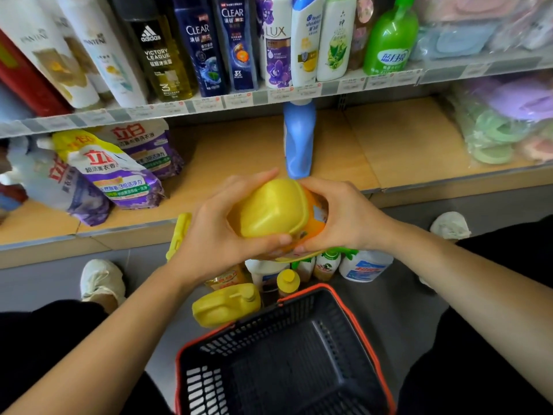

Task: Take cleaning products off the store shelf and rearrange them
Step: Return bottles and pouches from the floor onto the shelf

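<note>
**Hands: both clamped on yellow bottle, off the shelf**

Fingers [257, 179] of left hand [221, 232] curl over the top of the yellow bottle [272, 211]. The thumb runs under its lower edge. Right hand [344, 217] wraps the other side, over an orange label, and its fingertips meet the left thumb underneath. No gap in either grip.

Bottle lies tilted, plain yellow end toward the camera. Label print is too blurred to read.

Both forearms reach in from the bottom corners, wrists bent inward, hands level with each other.

Bottle is in the air, just in front of the front edge of the lower shelf [239, 151] and above a cluster of products on the floor:
- yellow jug [224, 307] on its side, touching the far rim of the basket [353, 319]
- white bottles [365, 265] with blue and red labels, unreadable

Basket is dark mesh with an orange rim, nearest the camera.

On the lower shelf:
- one blue bottle [299, 139], upright near the middle, back label only
- purple refill pouches [119, 175] piled at the left end, large red "立白" print

Upper shelf [209, 104], left to right along the front edge:
- Pantene [98, 52]
- adidas "Victory League" [158, 55]
- two Clear [203, 46]
- Lux [276, 43]
- Head & Shoulders [308, 40]
- green pump bottle [390, 40], "蓝月亮"

Price tags run along that edge, too small to read.
</note>
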`<state>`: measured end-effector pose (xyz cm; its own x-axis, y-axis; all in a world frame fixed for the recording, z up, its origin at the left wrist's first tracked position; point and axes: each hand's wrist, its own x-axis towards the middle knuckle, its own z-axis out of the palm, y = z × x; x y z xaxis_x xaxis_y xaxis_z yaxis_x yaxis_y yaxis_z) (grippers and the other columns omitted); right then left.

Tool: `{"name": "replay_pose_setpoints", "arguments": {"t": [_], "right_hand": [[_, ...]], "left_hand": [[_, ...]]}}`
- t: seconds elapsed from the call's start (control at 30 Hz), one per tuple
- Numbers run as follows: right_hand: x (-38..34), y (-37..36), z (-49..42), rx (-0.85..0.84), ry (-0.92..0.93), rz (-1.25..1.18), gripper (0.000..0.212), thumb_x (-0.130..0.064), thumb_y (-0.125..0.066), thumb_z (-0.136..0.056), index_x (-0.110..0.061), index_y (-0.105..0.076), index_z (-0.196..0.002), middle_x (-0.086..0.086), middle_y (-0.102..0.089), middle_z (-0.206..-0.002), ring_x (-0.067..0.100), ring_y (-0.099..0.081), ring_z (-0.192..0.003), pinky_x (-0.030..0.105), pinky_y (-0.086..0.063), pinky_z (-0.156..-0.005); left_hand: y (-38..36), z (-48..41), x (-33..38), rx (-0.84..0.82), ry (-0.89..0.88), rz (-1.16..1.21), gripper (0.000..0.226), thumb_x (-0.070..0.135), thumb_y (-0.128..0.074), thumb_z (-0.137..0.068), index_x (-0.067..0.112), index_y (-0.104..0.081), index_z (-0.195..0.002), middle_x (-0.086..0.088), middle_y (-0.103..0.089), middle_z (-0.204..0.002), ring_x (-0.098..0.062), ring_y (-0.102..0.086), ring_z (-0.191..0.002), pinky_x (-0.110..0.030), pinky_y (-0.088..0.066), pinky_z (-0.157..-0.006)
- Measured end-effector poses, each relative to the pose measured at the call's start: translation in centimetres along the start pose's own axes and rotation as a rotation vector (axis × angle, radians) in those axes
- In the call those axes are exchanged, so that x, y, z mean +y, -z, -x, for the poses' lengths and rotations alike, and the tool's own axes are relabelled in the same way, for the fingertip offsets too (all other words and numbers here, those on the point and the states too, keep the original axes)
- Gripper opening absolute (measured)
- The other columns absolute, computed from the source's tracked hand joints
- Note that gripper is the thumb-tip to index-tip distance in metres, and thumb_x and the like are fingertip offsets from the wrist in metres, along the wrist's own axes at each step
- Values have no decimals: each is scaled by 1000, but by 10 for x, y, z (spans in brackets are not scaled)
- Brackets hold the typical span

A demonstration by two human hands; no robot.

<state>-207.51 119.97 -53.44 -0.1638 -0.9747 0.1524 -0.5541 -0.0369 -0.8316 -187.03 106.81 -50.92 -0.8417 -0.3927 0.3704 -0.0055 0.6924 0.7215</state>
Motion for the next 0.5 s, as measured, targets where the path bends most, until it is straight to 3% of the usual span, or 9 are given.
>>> {"name": "replay_pose_setpoints", "arguments": {"t": [0.07, 0.2, 0.4, 0.5], "right_hand": [[-4, -3, 1, 6, -14, 30, 91, -29, -100, -54, -19, -58, -135, -8, -69, -119, 6, -65, -112, 36, -55, -93], [-8, -9, 1, 43, -48, 96, 83, -31, -100, -52, -23, -63, -126, -10, -71, -108, 5, -68, -101, 39, -57, -84], [-11, -16, -1, 135, -64, 46, 77, -26, -99, -53, -20, -65, -122, -5, -74, -101, 11, -71, -94, 44, -56, -80], [-10, -18, -2, 197, -88, 0, 78, -28, -100, -52, -20, -66, -122, -7, -74, -102, 7, -71, -95, 40, -58, -82]], "left_hand": [[-1, -3, 3, 48, -56, -25, 62, 42, -79, -81, 13, -63, -133, -3, -64, -124, -14, -59, -117, -35, -50, -96], [-6, -1, 6, 84, -143, -88, 28, 25, -71, -93, 10, -73, -117, -8, -63, -124, -17, -60, -118, -33, -49, -97], [-13, -1, -1, 12, -359, -315, 37, 24, -73, -94, 10, -69, -127, -14, -55, -145, -34, -47, -139, -52, -44, -107], [-9, -2, -8, 94, -422, -380, 39, 18, -70, -97, 6, -62, -134, -13, -55, -146, -31, -47, -141, -51, -47, -106]]}}
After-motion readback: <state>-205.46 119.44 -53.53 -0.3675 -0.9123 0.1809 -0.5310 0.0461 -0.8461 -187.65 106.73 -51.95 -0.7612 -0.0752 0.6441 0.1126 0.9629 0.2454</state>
